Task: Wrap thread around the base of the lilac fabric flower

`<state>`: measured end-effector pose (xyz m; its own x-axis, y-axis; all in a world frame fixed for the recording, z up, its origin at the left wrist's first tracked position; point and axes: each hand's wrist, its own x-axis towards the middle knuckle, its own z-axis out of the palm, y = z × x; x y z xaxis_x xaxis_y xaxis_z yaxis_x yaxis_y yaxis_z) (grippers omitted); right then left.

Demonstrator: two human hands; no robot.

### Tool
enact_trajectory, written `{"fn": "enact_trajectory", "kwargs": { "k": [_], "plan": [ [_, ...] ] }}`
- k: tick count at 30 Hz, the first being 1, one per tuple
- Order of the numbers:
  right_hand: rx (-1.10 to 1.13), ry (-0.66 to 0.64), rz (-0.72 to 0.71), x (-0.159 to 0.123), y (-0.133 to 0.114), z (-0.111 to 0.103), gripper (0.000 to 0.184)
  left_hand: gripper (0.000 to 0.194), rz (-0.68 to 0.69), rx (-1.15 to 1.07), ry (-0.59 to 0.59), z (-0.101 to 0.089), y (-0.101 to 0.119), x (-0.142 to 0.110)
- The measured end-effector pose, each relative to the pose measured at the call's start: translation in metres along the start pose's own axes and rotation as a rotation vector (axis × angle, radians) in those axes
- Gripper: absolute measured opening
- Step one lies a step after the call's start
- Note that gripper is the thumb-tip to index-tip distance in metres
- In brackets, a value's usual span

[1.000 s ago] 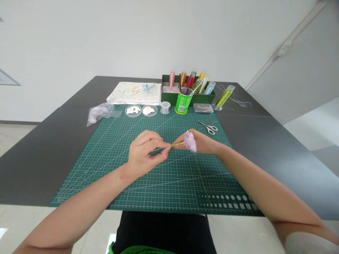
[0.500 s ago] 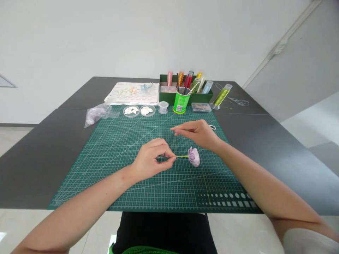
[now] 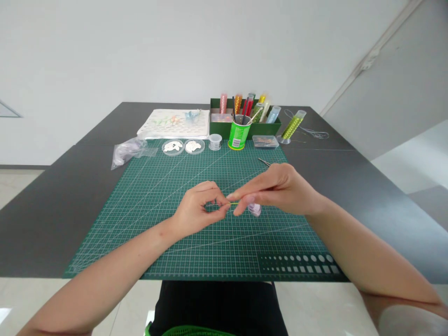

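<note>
My left hand (image 3: 198, 207) pinches the thin yellow-green stem of a small lilac fabric flower (image 3: 255, 209) above the green cutting mat (image 3: 147, 219). My right hand (image 3: 276, 189) has come in over the flower and covers most of it; its thumb and fingers close on the stem just right of my left fingertips. Only a bit of the flower's lilac petals shows under my right palm.
At the mat's far edge stand a green can of tools (image 3: 239, 132), a green box of bead tubes (image 3: 245, 116), two petal dishes (image 3: 184, 147), a thread spool (image 3: 214, 141), a clear case (image 3: 265, 141), a white sheet (image 3: 175, 123) and a plastic bag (image 3: 128, 150). Scissors (image 3: 264, 162) peek out behind my right hand.
My right hand let go of the flower, reached up toward the scissors, then came back down over the flower onto the stem. My left hand kept its pinch and lowered slightly.
</note>
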<state>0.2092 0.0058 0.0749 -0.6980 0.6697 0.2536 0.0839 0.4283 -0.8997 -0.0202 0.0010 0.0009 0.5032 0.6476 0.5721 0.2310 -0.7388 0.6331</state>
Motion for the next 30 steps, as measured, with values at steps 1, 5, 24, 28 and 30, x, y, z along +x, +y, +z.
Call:
{"fn": "enact_trajectory", "kwargs": {
  "k": [1,5,24,28,30],
  "plan": [
    [-0.002,-0.097,0.000,-0.001,-0.001,-0.001,0.023,0.015,0.002,-0.001,0.001,-0.001,0.000,0.000],
    [-0.039,-0.318,0.015,-0.006,-0.005,-0.002,0.026,0.013,0.009,0.008,0.003,-0.001,0.000,0.000],
    [-0.055,0.449,0.117,0.016,0.031,0.000,0.017,0.013,0.085,0.056,0.009,0.003,0.005,-0.001],
    [-0.097,0.365,0.145,0.019,0.052,-0.005,0.017,0.012,0.140,0.049,0.062,0.003,0.007,0.000],
    [-0.085,0.277,0.180,0.020,0.063,-0.007,0.020,0.011,0.168,0.060,0.090,0.002,0.008,0.000]
  ]
}}
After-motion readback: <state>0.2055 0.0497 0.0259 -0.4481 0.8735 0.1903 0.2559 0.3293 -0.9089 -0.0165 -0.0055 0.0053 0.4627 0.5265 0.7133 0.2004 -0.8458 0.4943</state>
